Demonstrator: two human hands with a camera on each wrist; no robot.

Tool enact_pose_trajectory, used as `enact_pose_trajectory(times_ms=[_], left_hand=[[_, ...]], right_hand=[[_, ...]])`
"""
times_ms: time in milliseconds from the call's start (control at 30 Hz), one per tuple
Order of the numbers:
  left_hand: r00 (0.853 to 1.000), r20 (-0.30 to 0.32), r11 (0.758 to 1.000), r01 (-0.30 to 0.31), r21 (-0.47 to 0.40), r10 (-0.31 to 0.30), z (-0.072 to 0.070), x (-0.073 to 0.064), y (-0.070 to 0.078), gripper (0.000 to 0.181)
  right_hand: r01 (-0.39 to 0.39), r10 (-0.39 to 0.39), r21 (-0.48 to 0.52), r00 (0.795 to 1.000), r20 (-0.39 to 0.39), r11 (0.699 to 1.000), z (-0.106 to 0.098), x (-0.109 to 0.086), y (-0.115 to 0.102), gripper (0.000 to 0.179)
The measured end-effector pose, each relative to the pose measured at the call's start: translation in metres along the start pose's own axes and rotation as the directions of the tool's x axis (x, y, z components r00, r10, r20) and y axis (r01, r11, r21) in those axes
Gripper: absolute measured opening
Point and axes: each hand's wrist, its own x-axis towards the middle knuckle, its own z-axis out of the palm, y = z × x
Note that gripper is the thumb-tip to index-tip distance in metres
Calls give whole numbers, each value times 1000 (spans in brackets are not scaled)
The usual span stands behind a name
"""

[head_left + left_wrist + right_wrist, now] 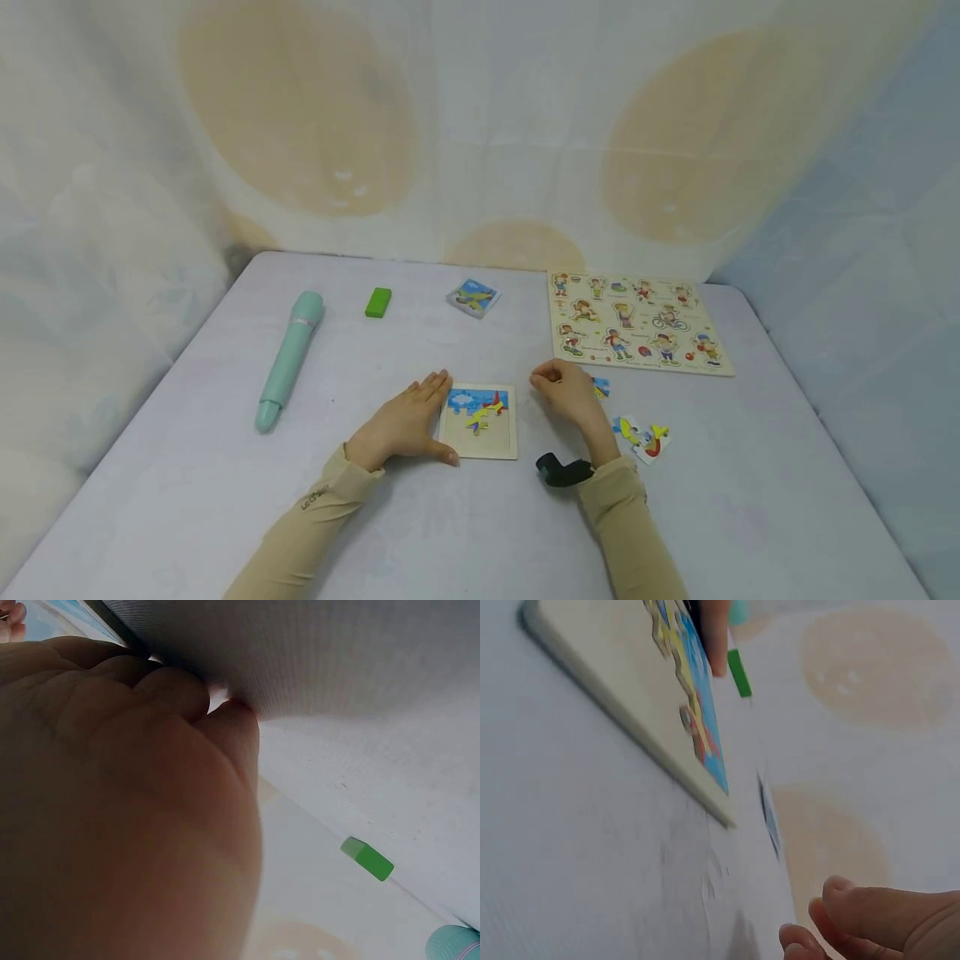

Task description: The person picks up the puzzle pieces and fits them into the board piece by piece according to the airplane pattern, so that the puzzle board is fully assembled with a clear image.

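- A pale teal, microphone-shaped object [291, 358] lies at a slant on the left part of the table [172, 500], its wider, rounded end toward the back.
- A small bright-green block [378, 302] lies near that rounded end, to its right.
- A flat board [642, 321] with printed cartoon figures, one on a bicycle, lies at the back right.
- A pale cloth backdrop [517, 125] with large tan rounded shapes [300, 100] hangs behind the table.
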Motion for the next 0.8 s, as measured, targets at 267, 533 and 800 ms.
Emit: enact_pose_trajectory(times_ms=[267,533,800], left_hand=[[1000,12,1000,12,-6,-11,0,1,0,123],[1000,18,1000,15,3,-15,0,1,2,123],[1000,18,1000,18,-6,-18,0,1,1,123]], right_hand=[[-71,63,-73,993,-102,995,-39,-1,27,28],[-125,110,-172,989,-95,977,-55,-4,40,35],[-137,118,-247,989,-89,959,-53,-6,38,34]])
